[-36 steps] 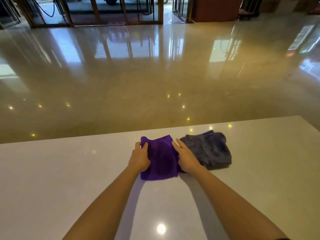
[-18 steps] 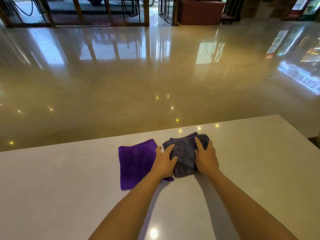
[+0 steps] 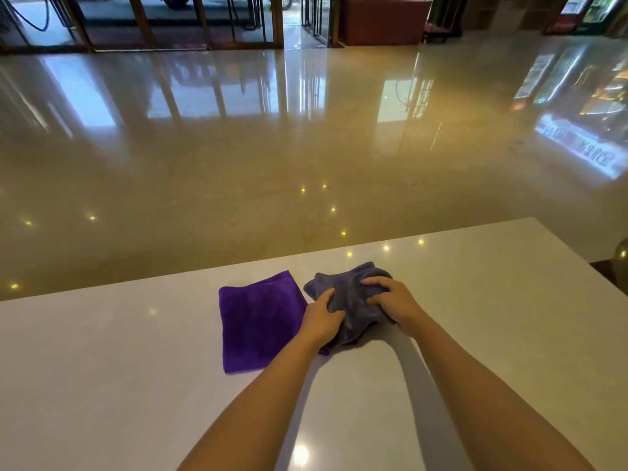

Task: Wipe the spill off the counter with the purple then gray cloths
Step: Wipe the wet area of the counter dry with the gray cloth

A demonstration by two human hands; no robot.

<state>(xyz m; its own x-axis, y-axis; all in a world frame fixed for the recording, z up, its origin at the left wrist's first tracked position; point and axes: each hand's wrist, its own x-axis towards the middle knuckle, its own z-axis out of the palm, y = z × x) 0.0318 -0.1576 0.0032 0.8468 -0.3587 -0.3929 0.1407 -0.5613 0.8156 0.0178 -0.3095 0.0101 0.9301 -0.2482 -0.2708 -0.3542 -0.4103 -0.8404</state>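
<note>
A folded purple cloth (image 3: 260, 319) lies flat on the white counter (image 3: 119, 368), left of centre. Right beside it a gray cloth (image 3: 350, 297) sits bunched up, its near edge over the purple cloth's right corner. My left hand (image 3: 321, 319) grips the gray cloth's left side. My right hand (image 3: 390, 299) clutches its right side with bent fingers. No spill shows on the counter.
The counter's far edge (image 3: 339, 258) runs across the view just beyond the cloths, with a glossy floor (image 3: 306, 147) below it. The right end of the counter (image 3: 584, 266) slants off at the right. Glass doors stand far back.
Both hands left the purple cloth and shifted right onto the gray cloth. They have since gathered it, so it is more crumpled than half a second ago.
</note>
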